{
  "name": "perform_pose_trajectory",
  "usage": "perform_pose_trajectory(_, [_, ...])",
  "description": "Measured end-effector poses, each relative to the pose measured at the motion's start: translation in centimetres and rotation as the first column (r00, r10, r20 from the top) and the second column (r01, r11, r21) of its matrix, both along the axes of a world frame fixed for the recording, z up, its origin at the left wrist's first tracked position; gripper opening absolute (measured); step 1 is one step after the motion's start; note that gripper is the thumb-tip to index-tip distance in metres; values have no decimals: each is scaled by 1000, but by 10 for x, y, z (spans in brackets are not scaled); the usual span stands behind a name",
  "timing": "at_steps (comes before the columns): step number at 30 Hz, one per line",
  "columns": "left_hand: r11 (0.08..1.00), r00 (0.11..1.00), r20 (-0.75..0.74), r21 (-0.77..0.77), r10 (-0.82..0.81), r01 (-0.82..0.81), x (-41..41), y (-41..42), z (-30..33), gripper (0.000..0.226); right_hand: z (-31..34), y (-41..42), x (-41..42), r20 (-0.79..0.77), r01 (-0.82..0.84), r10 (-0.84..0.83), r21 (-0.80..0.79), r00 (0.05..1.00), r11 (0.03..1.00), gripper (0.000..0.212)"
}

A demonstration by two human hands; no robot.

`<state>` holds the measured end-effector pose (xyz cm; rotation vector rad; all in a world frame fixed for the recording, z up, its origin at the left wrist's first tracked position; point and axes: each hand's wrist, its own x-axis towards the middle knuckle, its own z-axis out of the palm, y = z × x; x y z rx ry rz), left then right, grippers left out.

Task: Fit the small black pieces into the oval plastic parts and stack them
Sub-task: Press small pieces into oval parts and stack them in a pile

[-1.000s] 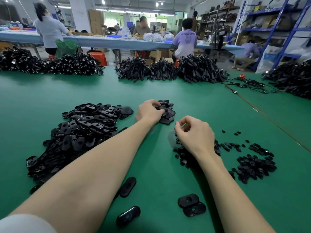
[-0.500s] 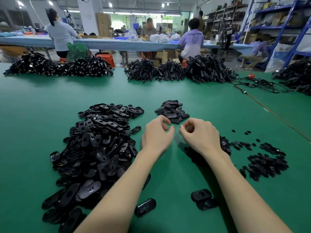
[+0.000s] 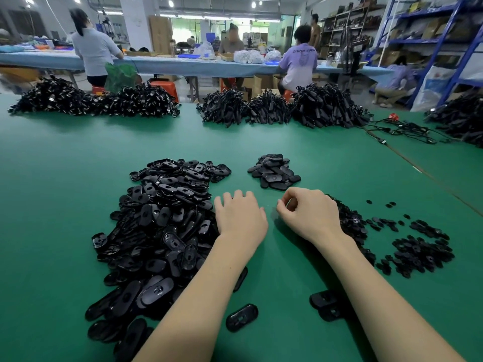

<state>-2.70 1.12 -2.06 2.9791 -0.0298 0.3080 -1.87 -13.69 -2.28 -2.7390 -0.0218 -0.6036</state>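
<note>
Green bench [image 3: 65, 178]: left hand [image 3: 240, 218], back from finished stack [image 3: 274, 171] toward the far edge, fingers relaxed, empty, touching oval-part heap [image 3: 162, 218]. Right hand [image 3: 308, 215] curled, pinch contents indiscernible, over small pieces [image 3: 418, 249]. Next cycle likely starting.

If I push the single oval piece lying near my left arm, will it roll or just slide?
The lone oval part lies flat, so it likely slides rather than rolls. Its glossy surface and the smooth green mat suggest easy sliding. It looks rigid and probably light.
</note>
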Motion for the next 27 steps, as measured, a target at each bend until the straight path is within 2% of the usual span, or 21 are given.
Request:
perform_pose_trajectory(3, [993, 996, 44, -83, -78, 81, 1, 0, 0, 28, 2, 0, 1, -28, -2, 2, 15, 1000, 1000, 19])
perform_pose_trajectory(5, [981, 993, 55, -159, -101, 108, 2, 2, 0, 31, 3, -4, 2, -59, -2, 5, 42, 998, 999, 19])
perform_pose_trajectory(9, [933, 993, 112, -352, -39, 77, 1, 3, 4, 31, 12, -20, 5, -138, 24, -4, 144, 990, 989, 13])
perform_pose_trajectory(11, [820, 997, 64, -567, -43, 72, 1, 0, 8, 29, 16, -30, 8, -160, 48, -22, 163, 987, 985, 11])
perform_pose_trajectory(12, [695, 998, 2, -717, -67, 48, 2, -2, 11, 28, 19, -35, 9, -175, 61, -32, 163, 984, 985, 10])
perform_pose_trajectory(14, [319, 974, -155, -943, -167, -95, 1, -9, 19, 27, 23, -43, 10, -208, 80, -46, 157, 977, 984, 10])
perform_pose_trajectory(15, [163, 956, -200, -972, -215, -167, 0, -11, 21, 27, 24, -47, 10, -224, 89, -52, 158, 973, 983, 10])
perform_pose_trajectory(16, [88, 947, -214, -976, -239, -198, 1, -12, 22, 26, 25, -49, 9, -240, 95, -56, 154, 969, 983, 10])
perform_pose_trajectory(21, [-21, 941, -209, -975, -266, -222, 0, -12, 17, 23, 28, -50, 4, -313, 61, -41, 55, 949, 997, 9])
perform_pose_trajectory(27, [-73, 940, -216, -967, -262, -243, 3, -7, 14, 17, 36, -46, 0, -364, 18, -21, -12, 931, 1000, 11])
